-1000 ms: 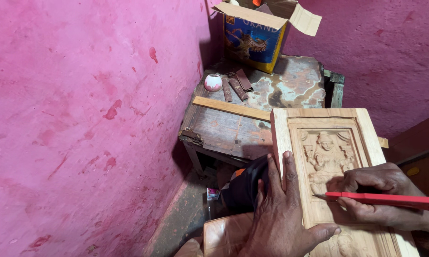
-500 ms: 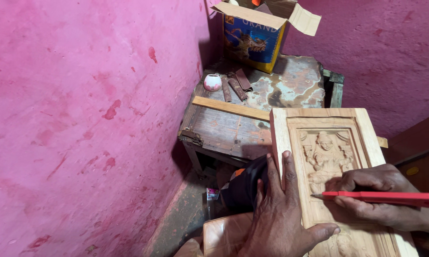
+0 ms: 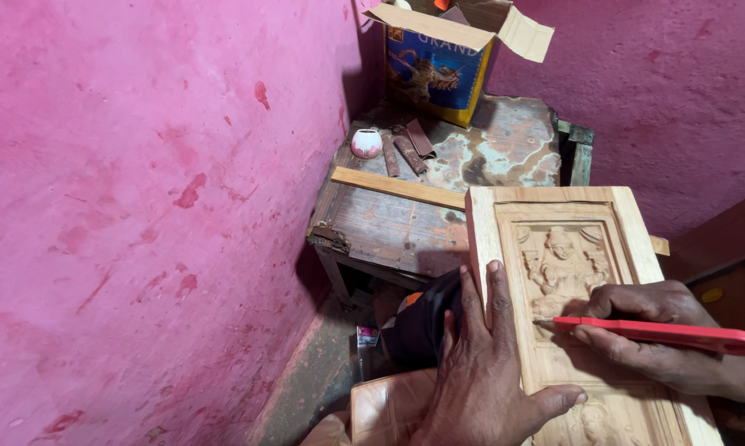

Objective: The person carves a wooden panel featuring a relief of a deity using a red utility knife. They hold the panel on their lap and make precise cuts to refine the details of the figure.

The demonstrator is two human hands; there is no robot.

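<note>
A carved wooden panel (image 3: 571,272) is held up in the lower right of the view. It is pale wood with a raised frame, and a small seated figure is cut into the middle. More carving can be seen lower down. The panel is tilted, with its top edge toward the old table behind it.

The left hand (image 3: 488,380) is laid flat on the panel's left edge, fingers spread, thumb pressed on the front. The panel is steadied by it. The right hand (image 3: 670,339) is closed around a red-handled tool (image 3: 661,333). The tool's thin tip is touching the carving just under the figure.

Behind the panel stands a worn wooden table (image 3: 414,231). Its top is scratched and patchy. A long flat strip of wood (image 3: 397,187) is laid across it. A small pink and white pot (image 3: 366,143) is set near the wall, and some dark brown strips (image 3: 409,149) lie beside it.

At the back of the table an open cardboard box (image 3: 447,62) is set, blue and yellow on the front, with its flaps up. What is inside it cannot be told.

The walls (image 3: 141,206) are painted bright pink, with red marks and scuffs. A dark black and orange thing (image 3: 418,326) is seen under the table, just left of the hand.
</note>
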